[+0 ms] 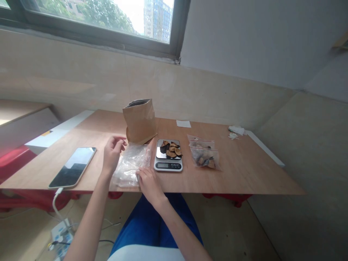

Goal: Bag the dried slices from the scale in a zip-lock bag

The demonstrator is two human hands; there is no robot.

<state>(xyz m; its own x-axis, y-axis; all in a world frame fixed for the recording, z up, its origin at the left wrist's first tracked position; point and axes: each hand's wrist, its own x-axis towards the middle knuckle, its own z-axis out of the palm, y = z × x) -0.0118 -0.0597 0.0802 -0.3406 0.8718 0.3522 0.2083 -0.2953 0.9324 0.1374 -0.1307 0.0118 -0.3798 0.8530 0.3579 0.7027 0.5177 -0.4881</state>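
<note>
Head view only. Stack of clear crinkly plastic zip bags (130, 165) lying flat at the near edge of the light wooden table (244, 170), long axis running from near edge toward the far edge, slightly tilted right.

Right hand (148, 183) resting on the stack's near-right corner, fingers pressed flat on the plastic, pinning rather than clenched. Left hand (112, 154) at the stack's left edge, fingers curled, tips pinched loosely near the top-left corner; cannot tell whether any film is actually gripped. Both hands touching or just beside the stack, one on each side.

Just right of the stack: small silver digital kitchen scale (168, 156) carrying dark dried fruit slices (171, 148). Behind the stack: open brown paper pouch (140, 121), upright. Right of the scale: filled clear zip bags (203, 154). Left, near edge: black-screened smartphone (73, 166) on a white cable.
</note>
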